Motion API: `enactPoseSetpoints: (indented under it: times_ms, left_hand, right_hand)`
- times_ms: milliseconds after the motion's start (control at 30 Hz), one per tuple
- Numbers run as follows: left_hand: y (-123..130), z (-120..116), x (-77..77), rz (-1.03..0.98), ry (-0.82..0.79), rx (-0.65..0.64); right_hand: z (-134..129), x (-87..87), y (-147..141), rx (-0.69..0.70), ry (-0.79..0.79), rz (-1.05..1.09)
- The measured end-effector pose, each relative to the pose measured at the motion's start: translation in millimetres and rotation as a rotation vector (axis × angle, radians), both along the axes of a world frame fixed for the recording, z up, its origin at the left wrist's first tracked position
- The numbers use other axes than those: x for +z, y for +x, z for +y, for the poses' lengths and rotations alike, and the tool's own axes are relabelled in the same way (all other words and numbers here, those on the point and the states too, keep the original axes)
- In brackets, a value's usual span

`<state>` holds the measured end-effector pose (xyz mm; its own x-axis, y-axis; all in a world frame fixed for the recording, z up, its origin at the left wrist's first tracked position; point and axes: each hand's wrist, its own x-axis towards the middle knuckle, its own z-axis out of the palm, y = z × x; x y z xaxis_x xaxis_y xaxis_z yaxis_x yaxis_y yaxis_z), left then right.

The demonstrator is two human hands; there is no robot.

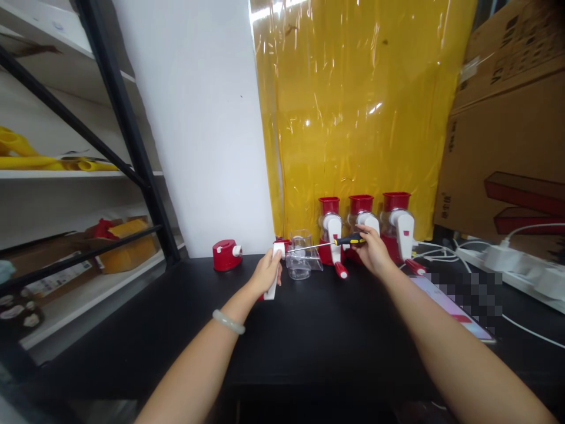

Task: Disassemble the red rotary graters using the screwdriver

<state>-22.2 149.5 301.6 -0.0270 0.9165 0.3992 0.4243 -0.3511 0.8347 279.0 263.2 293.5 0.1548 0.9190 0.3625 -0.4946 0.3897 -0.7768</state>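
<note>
My left hand (266, 272) is closed around a white crank handle (272, 288) with a bit of red at its lower end, held above the black table. In my right hand (373, 252) is a screwdriver (351, 239) with a black and yellow grip. Its long shaft points left, and the tip is at the upper part of the crank; whether it touches a screw I cannot tell. Just behind the shaft stands a clear plastic housing (300, 271). To the left a red base (226, 255) with a white knob sits on the table.
Several red and white hand-crank grinders (398, 221) stand at the back right before a yellow plastic curtain (353, 118). A phone or tablet (459, 309), white cables and a power strip (507, 262) lie at right. Cardboard boxes (503, 141) rise behind; a shelf rack (123, 118) stands left.
</note>
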Motion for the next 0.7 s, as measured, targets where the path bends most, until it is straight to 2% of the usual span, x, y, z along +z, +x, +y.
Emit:
enactPoseSetpoints:
  times_ms: [100,167,333,400,700]
  left_hand:
    - [1.8,-1.8,1.1,0.011,0.003,-0.016]
    - [2.0,-2.1,1.7,0.018,0.014,-0.009]
    - [-2.1,0.0,1.6,0.050,0.042,0.026]
    - [-3.8,0.8,1.2,0.074,0.049,0.032]
    - [1.0,-2.3,2.1,0.052,0.028,-0.001]
  right_hand:
    - [-1.7,2.2,-0.7,0.008,-0.045,0.025]
    - [-2.8,2.4,0.4,-0.037,-0.052,-0.052]
    - [-5.9,-2.4,7.5,-0.311,-0.016,-0.551]
    - [-5.9,-4.1,9.4,-0.362,0.006,-0.639]
    - [4.0,-5.1,4.9,-0.212,0.013,-0.306]
